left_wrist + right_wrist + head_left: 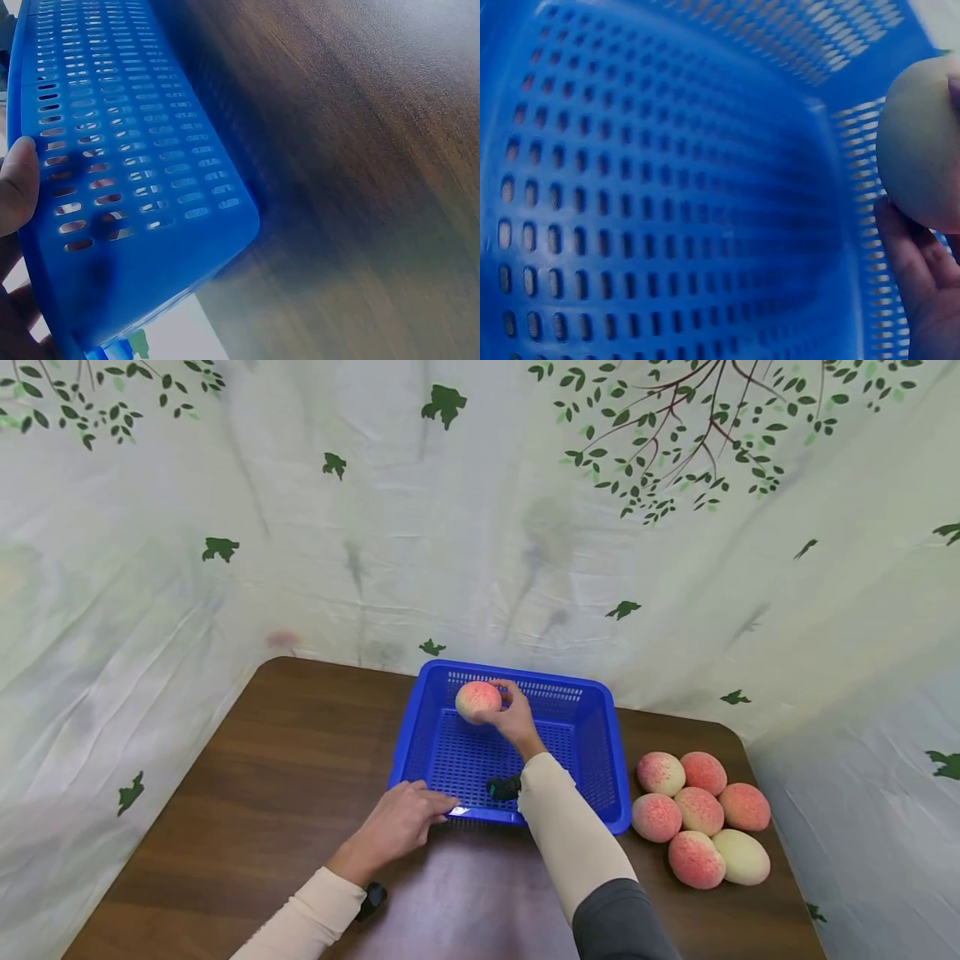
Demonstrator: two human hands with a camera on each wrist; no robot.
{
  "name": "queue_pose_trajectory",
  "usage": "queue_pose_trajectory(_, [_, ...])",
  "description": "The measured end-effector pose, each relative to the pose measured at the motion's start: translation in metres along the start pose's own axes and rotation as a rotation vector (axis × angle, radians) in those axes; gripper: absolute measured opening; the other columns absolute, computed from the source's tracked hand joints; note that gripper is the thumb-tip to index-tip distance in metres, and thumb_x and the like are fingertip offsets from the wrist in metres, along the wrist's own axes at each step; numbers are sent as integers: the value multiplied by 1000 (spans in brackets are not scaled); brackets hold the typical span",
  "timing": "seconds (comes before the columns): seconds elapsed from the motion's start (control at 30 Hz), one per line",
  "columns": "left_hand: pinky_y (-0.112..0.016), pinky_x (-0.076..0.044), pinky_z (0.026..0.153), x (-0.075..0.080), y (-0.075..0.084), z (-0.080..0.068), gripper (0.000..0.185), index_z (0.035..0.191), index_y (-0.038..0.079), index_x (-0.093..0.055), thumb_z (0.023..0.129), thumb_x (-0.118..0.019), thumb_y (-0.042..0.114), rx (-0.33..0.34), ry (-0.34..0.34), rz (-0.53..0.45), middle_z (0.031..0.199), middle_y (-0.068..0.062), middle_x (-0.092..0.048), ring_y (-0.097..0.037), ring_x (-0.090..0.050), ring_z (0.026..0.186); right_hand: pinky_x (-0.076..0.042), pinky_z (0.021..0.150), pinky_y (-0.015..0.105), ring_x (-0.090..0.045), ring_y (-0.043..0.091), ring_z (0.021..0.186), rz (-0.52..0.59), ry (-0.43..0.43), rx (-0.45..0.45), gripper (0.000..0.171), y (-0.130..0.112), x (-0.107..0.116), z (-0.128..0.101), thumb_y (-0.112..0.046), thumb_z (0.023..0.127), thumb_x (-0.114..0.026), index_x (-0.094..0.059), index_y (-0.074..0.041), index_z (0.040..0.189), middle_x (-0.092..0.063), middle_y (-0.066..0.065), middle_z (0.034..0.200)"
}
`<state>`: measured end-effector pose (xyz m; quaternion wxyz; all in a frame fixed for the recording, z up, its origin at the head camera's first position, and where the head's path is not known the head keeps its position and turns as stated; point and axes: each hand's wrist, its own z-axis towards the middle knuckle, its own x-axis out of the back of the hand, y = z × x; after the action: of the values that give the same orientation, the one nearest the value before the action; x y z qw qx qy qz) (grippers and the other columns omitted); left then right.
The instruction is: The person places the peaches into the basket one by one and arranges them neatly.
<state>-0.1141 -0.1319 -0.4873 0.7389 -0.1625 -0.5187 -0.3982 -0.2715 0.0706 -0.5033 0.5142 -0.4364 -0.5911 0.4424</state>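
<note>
A blue perforated plastic basket (618, 760) stands on the table toward its back edge. Above the basket's far left part, my right hand (516, 718) grips a pink and cream peach (477, 701) between thumb and fingers. In the right wrist view the peach (919, 146) shows its pale side, with fingers (911, 262) under it and the basket floor beside it. My left hand (405, 817) holds the basket's near left rim. The left wrist view shows its thumb (19, 187) on the outer wall, fingers passing over the rim.
Several more peaches (699, 811) lie grouped on the brown wooden table (300, 760), right of the basket; one is plain cream. Behind the table hangs a pale cloth (480, 527) printed with leaves and branches.
</note>
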Motion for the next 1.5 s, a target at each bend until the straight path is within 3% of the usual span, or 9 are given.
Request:
queue_pose_trajectory(0.17, [-29, -46, 65, 2, 0, 5, 23, 100, 14, -76, 77, -76, 9, -1, -26, 2, 99, 6, -73, -17, -62, 79, -51, 84, 42, -63, 30, 100, -71, 29, -1, 66, 8, -11, 3, -3, 68, -83, -56, -13, 128, -59, 16, 123])
queue_pose_trajectory(0.43, [-28, -47, 65, 4, -1, 5, 24, 97, 13, -77, 74, -78, 8, -21, -8, -25, 95, 6, -74, -15, -62, 77, -47, 91, 43, -58, 29, 109, -172, 7, 32, 66, 8, -30, 4, -5, 70, -83, -55, -11, 129, -59, 16, 124])
queue_pose_trajectory(0.8, [-29, -48, 63, 3, 5, 7, 22, 101, 19, -76, 79, -75, 13, 33, -57, -36, 100, 10, -73, -14, -64, 77, -43, 95, 44, -58, 30, 110, -267, 32, 46, 71, 13, -41, 6, -7, 65, -85, -53, -8, 128, -62, 16, 120])
queue_pose_trajectory(1.13, [-30, -48, 63, 3, 3, 4, 23, 98, 18, -76, 75, -77, 13, 5, -11, -22, 97, 10, -73, -14, -64, 74, -41, 99, 45, -56, 31, 116, -326, 41, 15, 69, 6, -47, 6, -12, 69, -84, -55, -12, 132, -61, 15, 126])
queue_pose_trajectory(1.3, [-29, -48, 63, 4, 2, 4, 22, 98, 19, -76, 77, -76, 14, 17, -41, -36, 98, 10, -73, -13, -64, 74, -38, 103, 46, -51, 31, 124, -308, 2, -43, 82, 7, -48, 4, -17, 67, -87, -48, -13, 139, -54, 15, 135])
queue_pose_trajectory(1.5, [-30, -49, 65, 6, -1, 2, 22, 101, 18, -76, 79, -75, 15, 32, -84, -29, 98, 8, -73, -15, -65, 76, -38, 103, 49, -47, 35, 126, -198, -67, -103, 94, -1, -48, 4, -12, 66, -87, -37, -12, 146, -47, 19, 139])
